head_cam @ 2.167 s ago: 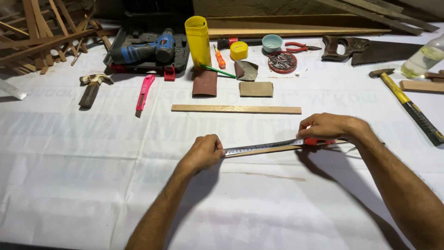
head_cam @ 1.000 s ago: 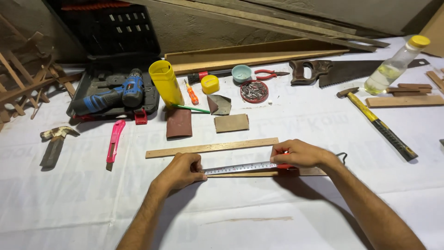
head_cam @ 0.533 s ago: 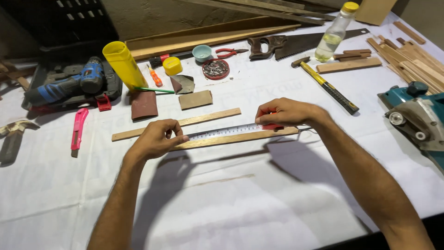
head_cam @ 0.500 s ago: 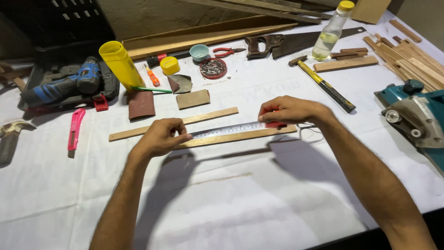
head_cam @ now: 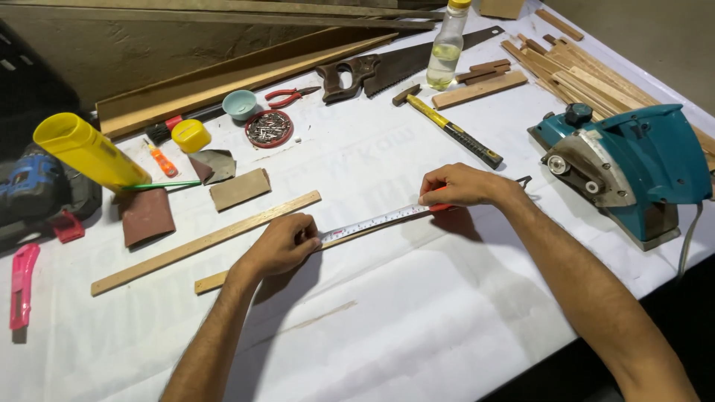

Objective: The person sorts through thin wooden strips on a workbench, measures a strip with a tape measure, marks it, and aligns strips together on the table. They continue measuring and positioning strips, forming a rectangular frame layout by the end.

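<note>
My left hand [head_cam: 279,244] presses one end of a steel measuring tape [head_cam: 372,221] onto a thin wooden strip [head_cam: 211,282] lying on the white-covered table. At the tape's other end, my right hand [head_cam: 458,185] is closed around the red tape case. The tape runs stretched along the strip between both hands. A second, longer wooden strip [head_cam: 201,242] lies just behind, parallel to the first.
A teal electric planer [head_cam: 633,167] stands at the right edge. Behind are a hammer [head_cam: 447,130], a hand saw [head_cam: 402,65], an oil bottle [head_cam: 445,50], red pliers [head_cam: 290,94], a dish of screws [head_cam: 269,129], a yellow tube [head_cam: 89,152], sandpaper pieces [head_cam: 147,216], a blue drill [head_cam: 30,186] and a pink cutter [head_cam: 21,285].
The camera view has swung to the right, bringing the planer into sight. Both hands still hold the tape stretched along the strip, which now looks more tilted.
</note>
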